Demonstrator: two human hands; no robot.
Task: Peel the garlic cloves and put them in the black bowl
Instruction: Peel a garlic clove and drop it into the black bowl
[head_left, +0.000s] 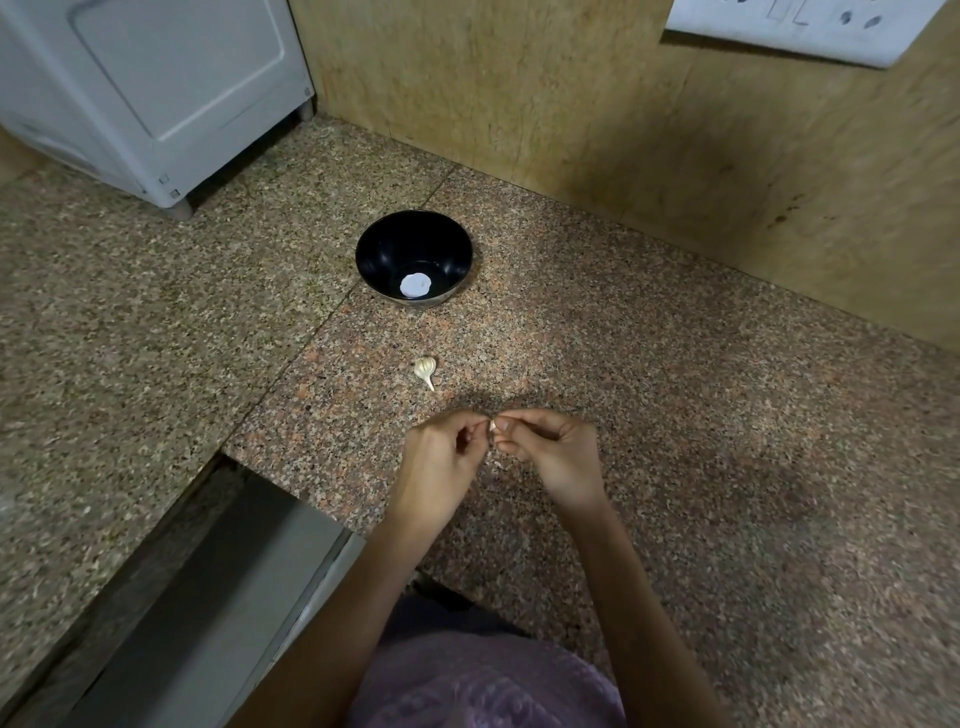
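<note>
A clove (492, 426) is pinched between the curled fingertips of the left hand (441, 462) and the right hand (556, 452), over the counter (675, 415). Just beyond the grip lies a second garlic piece (425, 370). Farther beyond stands the bowl (395, 244), with a white disc (415, 285) in its bottom.

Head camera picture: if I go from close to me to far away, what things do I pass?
Left hand and right hand, together pinching a garlic clove → loose garlic piece on the counter → black bowl → wooden wall.
</note>
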